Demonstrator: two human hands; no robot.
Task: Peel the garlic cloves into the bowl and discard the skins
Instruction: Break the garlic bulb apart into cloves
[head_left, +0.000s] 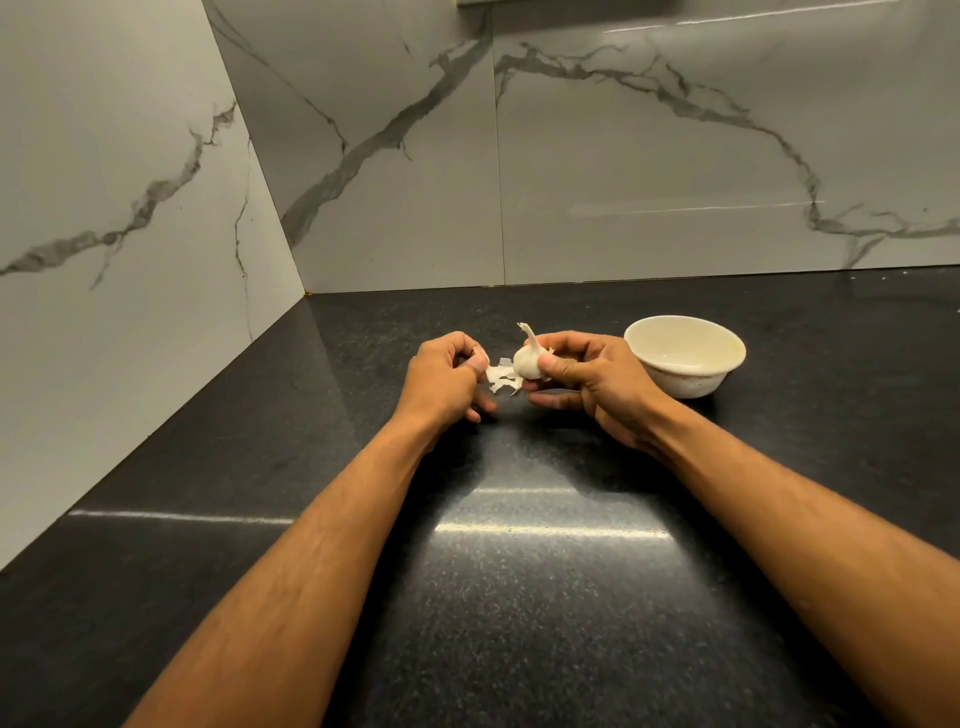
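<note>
Right hand (582, 376): fingers grip bulb (529, 361), stem up.
Left hand (447, 376): fingers pinch skin (501, 376); tear leftward, away from bulb.
Bowl (684, 353): right, waiting.

Two forearms reach into view from the lower edge, both bare from the frame edge to the wrist, with no sleeve showing on either. Fine dark hair covers the forearms. The left hand (447, 376) and the right hand (597, 384) are bare too, without gloves. No ring, watch or band shows on the visible fingers or wrists. The fingernails that show are short.
</note>
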